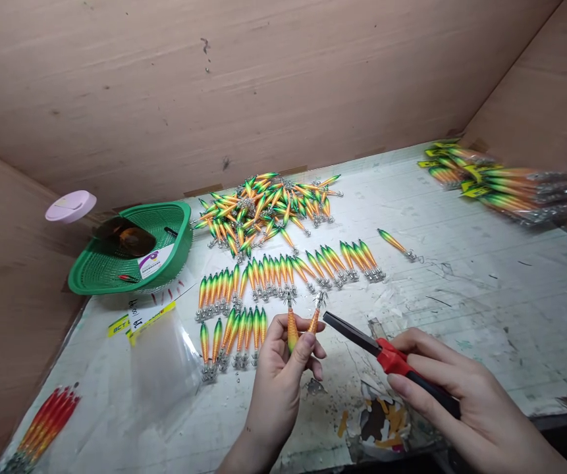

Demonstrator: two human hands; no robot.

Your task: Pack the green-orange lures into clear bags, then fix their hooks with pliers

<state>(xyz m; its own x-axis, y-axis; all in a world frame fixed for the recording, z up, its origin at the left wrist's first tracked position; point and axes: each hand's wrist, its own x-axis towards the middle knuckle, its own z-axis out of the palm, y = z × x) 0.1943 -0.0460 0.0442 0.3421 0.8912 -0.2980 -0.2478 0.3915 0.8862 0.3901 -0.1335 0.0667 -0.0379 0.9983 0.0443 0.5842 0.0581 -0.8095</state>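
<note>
Two orange, yellow and green squid jigs [292, 331] are pinched in my left hand [283, 368], hook crowns pointing up and away from me. My right hand [456, 388] is wrapped round pliers [394, 361] with red and black handles. The dark jaws of the pliers end just right of the hooks on the right-hand jig, apparently without touching them. Beyond my left hand, more squid jigs [268, 273] lie side by side in rows, green ends away from me. A loose heap of the same jigs [263, 210] is farther back.
At the left stands a green basket [182, 247] holding a card and small items, with a pink round lid [70, 206] beside it. Clear plastic bags [164, 368] lie in front. Bagged jigs [515, 187] are at back right, red jigs [49, 421] at front left. Wooden panels [263, 85] enclose the table.
</note>
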